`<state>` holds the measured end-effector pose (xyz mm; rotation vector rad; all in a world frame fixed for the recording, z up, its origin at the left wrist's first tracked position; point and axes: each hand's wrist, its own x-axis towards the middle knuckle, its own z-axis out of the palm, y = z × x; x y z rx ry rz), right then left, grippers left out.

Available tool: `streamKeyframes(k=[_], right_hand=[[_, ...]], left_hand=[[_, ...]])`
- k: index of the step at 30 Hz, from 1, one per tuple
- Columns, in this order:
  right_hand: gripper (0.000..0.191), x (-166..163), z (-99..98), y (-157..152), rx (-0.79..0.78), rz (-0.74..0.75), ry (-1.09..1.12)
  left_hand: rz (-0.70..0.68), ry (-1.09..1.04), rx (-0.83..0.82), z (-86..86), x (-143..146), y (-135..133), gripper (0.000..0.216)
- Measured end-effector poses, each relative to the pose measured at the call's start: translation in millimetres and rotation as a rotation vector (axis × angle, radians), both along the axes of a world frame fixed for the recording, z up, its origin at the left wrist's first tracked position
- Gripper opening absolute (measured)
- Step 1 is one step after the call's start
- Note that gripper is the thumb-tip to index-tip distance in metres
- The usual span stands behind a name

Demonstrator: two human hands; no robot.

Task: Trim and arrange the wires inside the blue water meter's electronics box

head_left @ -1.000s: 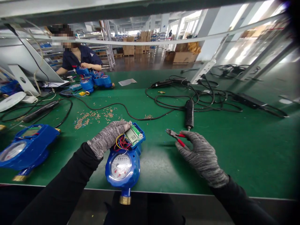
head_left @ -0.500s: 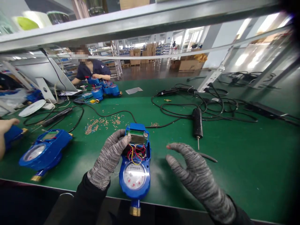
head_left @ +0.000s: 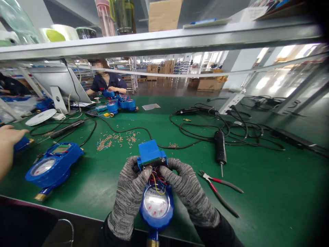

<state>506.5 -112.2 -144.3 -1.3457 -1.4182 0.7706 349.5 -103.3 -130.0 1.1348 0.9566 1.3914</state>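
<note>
A blue water meter with a round dial lies at the near edge of the green bench. Its blue top cover is tipped up, and red, yellow and blue wires show beneath it. My left hand, in a grey knit glove, grips the meter's left side with fingers up at the cover. My right hand, gloved the same, grips the right side by the wires. Red-handled cutters lie on the bench just right of my right hand.
A second blue meter lies at the left, with another person's bare hand near it. A black electric screwdriver and tangled cables sit behind. Small brass bits are scattered mid-bench. A co-worker sits across, under an overhead shelf.
My right hand let go of the cutters, which now lie on the bench, and moved onto the meter. The meter's cover has tipped up and both hands now grip it.
</note>
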Motion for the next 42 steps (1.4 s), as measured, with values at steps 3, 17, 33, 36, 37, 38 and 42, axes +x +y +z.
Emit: streamKeyframes(k=[3,17,33,36,37,38,42], right_hand=[[0.027,2,4.8,-2,-0.096,0.115,0.183],[0.019,31,23.1,-7,-0.19,0.563,0.406],[0.04,35,22.4,8,0.066,0.36,0.115],[0.046,28,25.0,14,-0.015,0.47,0.263],[0.046,25,25.4,16,-0.008,0.438,0.253],[0.042,23,25.4,18,0.009,0.383,0.221],[0.025,17,20.0,20,0.007,0.2,0.127]], left_hand=[[0.0,0.025,0.009,-0.3,-2,2,0.03],[-0.136,-0.052,0.0,1.2,-3,4,0.024],[-0.094,0.075,0.112,20.4,-21,22,0.023],[-0.124,0.045,0.084,22.0,-17,27,0.026],[-0.14,0.025,0.073,22.2,-16,29,0.027],[-0.161,0.004,0.065,22.0,-15,30,0.028],[-0.238,-0.055,0.032,15.3,-22,27,0.037]])
